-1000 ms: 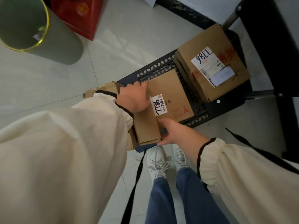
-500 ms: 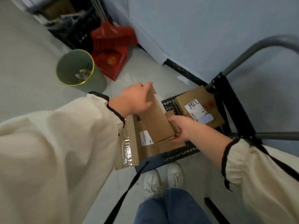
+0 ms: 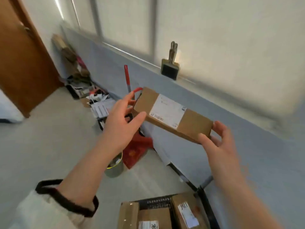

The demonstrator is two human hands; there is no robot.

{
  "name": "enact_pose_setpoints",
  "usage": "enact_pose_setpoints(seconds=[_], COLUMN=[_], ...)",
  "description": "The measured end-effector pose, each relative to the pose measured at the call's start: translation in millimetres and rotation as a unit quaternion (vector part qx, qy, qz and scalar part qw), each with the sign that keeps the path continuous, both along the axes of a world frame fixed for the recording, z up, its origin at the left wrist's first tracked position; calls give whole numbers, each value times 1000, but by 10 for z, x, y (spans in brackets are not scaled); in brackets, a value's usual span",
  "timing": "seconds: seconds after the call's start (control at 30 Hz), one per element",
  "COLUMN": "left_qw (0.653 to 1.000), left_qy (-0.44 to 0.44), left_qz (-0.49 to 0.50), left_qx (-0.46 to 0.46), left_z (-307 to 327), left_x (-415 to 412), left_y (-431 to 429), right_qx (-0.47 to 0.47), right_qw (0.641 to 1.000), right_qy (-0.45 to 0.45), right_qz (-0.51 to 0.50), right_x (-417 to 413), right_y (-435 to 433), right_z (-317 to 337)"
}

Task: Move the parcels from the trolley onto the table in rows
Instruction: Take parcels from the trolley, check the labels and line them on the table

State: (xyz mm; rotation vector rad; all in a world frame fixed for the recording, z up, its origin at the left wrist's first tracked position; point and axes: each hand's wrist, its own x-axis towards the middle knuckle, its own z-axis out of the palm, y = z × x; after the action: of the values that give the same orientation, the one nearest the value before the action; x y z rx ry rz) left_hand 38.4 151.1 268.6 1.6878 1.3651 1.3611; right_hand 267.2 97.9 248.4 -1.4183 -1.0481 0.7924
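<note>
The flat cardboard parcel (image 3: 171, 113) is up off the trolley (image 3: 158, 201) now, held in the air. Left hand (image 3: 122, 124) grips one end, right hand (image 3: 217, 146) the other.

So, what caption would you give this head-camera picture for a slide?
Left hand and right hand hold a flat cardboard parcel by its ends; more parcels wait on the trolley.

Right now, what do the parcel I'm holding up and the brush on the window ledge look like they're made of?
Parcel: brown cardboard, matte, with folded edges and a white paper label stuck on its face. Brush: apparently a pale wooden handle and block with a dull finish, and dark bristles below. The blur leaves the bristle material open.
</note>
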Motion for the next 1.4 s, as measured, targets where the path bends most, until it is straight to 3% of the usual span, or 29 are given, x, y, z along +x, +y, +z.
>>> enact_pose_setpoints(seconds=[0.13, 0.23, 0.6, 0.7, 0.83, 0.97, 1.1, 1.27, 1.33, 1.4], left_qw=[990, 982, 976, 965, 920, 843, 807, 827, 871, 933], left_qy=[-91, -118, -63, 2, 175, 328, 371, 340, 277, 141], left_qz=[27, 33, 69, 79, 96, 81, 63, 86, 82, 63], left_qx=[108, 144, 196, 248, 338, 418, 455, 440, 398, 326], left_z=[715, 917, 983, 1129, 1488, 1735, 1725, 1602, 1484, 1330], left_x=[-65, -96, 36, 127, 374, 717, 947, 752, 586, 390], left_y=[-224, -361, -384, -387, -422, -471, -530, -447, -380, -313], right_qx=[183, 261, 307, 260, 139, 60, 39, 27, 29, 61], right_qw=[983, 965, 952, 961, 966, 885, 846, 870, 912, 961], right_qy=[1, -24, -8, 94, 217, 453, 508, 486, 407, 268], right_qz=[13, 17, 0, 13, 24, 90, 157, 83, 37, -8], right_x=[-90, -148, -10, 75, 163, 51, -146, -106, -19, 36], right_y=[-59, -81, 4, 115, 375, 543, 516, 458, 407, 268], right_z=[825, 1101, 1080, 1050, 858, 594, 455, 466, 531, 699])
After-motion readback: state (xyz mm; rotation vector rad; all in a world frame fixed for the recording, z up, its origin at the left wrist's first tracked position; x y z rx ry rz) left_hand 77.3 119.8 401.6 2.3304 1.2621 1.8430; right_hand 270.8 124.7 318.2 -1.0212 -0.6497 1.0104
